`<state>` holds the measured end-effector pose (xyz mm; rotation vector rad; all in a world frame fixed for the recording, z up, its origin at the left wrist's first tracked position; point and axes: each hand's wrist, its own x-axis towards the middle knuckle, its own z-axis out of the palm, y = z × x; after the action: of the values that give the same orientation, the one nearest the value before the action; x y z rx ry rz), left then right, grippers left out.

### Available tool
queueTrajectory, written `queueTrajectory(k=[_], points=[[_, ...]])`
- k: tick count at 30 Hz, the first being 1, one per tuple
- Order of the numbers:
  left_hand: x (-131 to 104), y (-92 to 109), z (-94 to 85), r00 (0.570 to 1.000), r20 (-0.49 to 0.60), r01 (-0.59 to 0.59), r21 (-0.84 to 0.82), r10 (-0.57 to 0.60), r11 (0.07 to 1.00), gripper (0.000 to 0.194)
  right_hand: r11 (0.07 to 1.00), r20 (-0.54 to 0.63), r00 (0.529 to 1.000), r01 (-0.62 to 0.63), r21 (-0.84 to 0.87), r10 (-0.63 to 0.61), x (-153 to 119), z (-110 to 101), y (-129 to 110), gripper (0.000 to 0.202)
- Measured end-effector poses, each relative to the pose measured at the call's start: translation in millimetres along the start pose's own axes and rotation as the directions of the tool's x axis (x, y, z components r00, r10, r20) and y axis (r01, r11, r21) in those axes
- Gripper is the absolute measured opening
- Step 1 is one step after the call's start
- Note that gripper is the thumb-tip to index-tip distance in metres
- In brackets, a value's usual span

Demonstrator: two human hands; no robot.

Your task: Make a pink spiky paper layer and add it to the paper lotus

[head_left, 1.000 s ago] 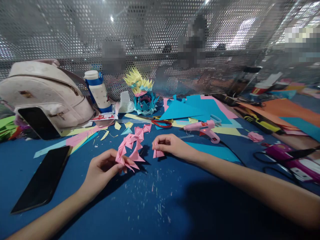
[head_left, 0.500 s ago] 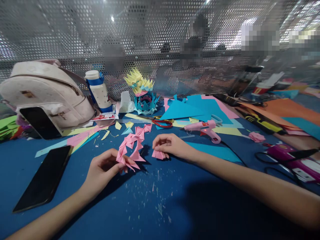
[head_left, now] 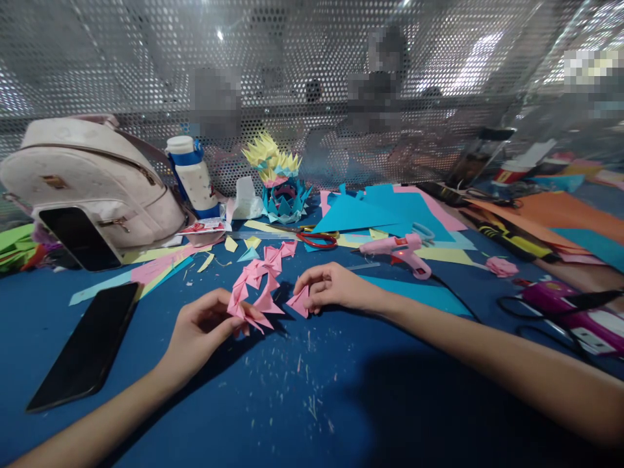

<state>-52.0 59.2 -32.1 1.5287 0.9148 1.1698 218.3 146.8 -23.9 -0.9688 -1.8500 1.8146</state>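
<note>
My left hand pinches the near end of a curved chain of folded pink paper pieces, low over the blue table. The chain bends away from me, and its far end lies near the scissors. Between the fingers of my right hand is a single folded pink paper triangle, its point turned toward the chain. A small gap separates the two. Just beyond my right hand lies a pink hot glue gun with a small lit red light.
A backpack with a phone leaning on it and a bottle stand at the back left. Another phone lies near my left arm. Behind the scissors is a yellow and blue paper model. Blue sheets and a purple power strip lie right.
My right hand has turned the pink triangle so its point now faces the chain, and has shifted slightly left. My left hand and the chain have stayed in place.
</note>
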Motion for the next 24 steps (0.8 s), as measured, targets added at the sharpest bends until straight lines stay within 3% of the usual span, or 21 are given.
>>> queueTrajectory(k=[7, 14, 24], points=[[0.8, -1.3, 0.2, 1.0, 0.0, 0.006, -0.002, -0.006, 1.0, 0.008, 0.998, 0.015, 0.999, 0.042, -0.054, -0.041, -0.3, 1.3, 2.0, 0.025], [1.2, -0.5, 0.3, 1.0, -0.002, 0.004, 0.007, -0.004, 1.0, 0.009, 0.965, 0.065, 0.993, 0.108, -0.238, -0.096, -4.6, 1.2, -7.3, 0.019], [0.5, -0.9, 0.3, 1.0, 0.006, -0.004, -0.011, 0.004, 1.0, 0.008, 0.827, 0.035, 0.958, 0.265, -0.497, -0.286, -4.7, 2.4, -4.7, 0.01]])
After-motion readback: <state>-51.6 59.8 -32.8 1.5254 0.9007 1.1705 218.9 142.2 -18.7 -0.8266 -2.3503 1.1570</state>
